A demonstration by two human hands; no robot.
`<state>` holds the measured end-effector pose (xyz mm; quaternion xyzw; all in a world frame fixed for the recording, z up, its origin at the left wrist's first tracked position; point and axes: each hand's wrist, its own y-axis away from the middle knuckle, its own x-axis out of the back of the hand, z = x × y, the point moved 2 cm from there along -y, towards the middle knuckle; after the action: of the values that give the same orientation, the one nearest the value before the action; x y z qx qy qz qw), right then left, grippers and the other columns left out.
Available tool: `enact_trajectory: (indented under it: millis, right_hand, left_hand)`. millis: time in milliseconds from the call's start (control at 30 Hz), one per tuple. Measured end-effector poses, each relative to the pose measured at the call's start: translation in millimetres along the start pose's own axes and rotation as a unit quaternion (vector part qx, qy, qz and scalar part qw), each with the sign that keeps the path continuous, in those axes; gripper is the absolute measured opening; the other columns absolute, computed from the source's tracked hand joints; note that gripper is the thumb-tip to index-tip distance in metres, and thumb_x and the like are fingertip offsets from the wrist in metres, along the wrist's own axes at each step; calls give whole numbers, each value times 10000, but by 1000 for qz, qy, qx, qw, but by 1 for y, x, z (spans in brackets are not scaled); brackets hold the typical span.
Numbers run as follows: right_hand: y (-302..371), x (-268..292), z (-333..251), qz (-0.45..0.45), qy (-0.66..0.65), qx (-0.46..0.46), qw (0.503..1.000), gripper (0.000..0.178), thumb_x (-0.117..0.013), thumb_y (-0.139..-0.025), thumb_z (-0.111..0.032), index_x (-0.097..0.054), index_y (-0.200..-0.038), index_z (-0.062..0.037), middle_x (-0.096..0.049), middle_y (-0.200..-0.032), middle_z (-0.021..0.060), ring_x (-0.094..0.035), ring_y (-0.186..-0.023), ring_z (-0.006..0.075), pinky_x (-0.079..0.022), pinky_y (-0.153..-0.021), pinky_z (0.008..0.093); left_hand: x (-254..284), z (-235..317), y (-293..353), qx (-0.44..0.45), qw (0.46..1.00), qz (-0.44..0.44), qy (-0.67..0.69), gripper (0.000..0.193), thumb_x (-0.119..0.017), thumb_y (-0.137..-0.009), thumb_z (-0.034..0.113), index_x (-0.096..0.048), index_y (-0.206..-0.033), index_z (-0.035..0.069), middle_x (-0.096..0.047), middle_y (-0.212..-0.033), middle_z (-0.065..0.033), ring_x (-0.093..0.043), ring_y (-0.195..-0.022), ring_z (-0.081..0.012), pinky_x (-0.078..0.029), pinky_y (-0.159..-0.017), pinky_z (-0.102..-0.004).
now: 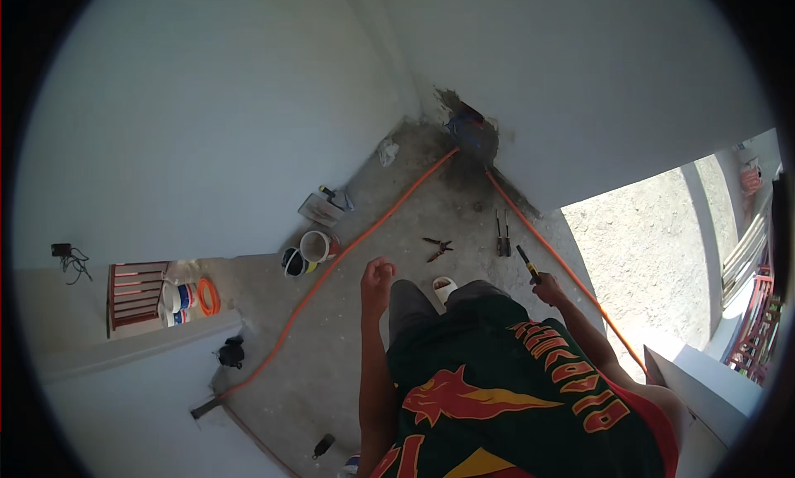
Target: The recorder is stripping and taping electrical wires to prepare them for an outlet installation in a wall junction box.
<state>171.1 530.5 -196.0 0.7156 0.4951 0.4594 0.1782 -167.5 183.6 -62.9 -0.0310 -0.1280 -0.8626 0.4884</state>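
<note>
At the far left, a low white wall (141, 354) makes one edge of the room, and beyond it a coil of orange tube (208, 297) lies beside some containers. Inside, an orange hose (302, 307) runs in a curve from this wall's end up to the corner, and it limits the floor (373, 230) on this side. A bucket (315, 246) and a flat trowel (321, 209) rest past the hose, near the wall.

The left hand (379, 273) is held up in front of the person, the forearm almost straight from the lower edge. Its fingers look curled inward; I cannot tell how tightly, nor if something is inside them.

Between the two hands, some way forward, the pliers (437, 249) lie on the floor with their handles spread. Bare concrete continues from there to the corner, where a rough dark hole (476, 134) is cut into the wall. To the right of the pliers, two screwdrivers (503, 235) lie side by side.

The right hand (546, 288) is farther right, with the arm bent and reaching forward. Its fingers are closed around a black and yellow tool (527, 264), which points forward and slightly left. A second orange hose (563, 267) passes just beyond this hand, and after it comes the bright sunlit ground (654, 246).
</note>
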Motion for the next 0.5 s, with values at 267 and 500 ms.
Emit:
enact_trajectory:
  millis: [267, 500]
  right_hand:
    - [-15, -76, -205, 98, -185, 69, 975, 287, -711, -758, -160, -699, -1023, -52, -641, -1029, 179, -643, -964, 357, -506, -837, 439]
    - [-36, -96, -272, 334, -208, -71, 917, 270, -690, -735, -73, -695, -1000, -21, -627, -1016, 164, -626, -867, 346, -488, -786, 416]
  left_hand:
    - [-29, 64, -263, -101, 958, -216, -160, 274, -519, -1062, 206, -608, -1227, 5, -706, -1015, -109, -678, -958, -182, -524, -863, -314]
    - [-124, 55, -503, -338, 770, -448, -303, 281, -487, -1065, 211, -612, -1240, 30, -698, -1064, -143, -674, -1003, -314, -527, -883, -397]
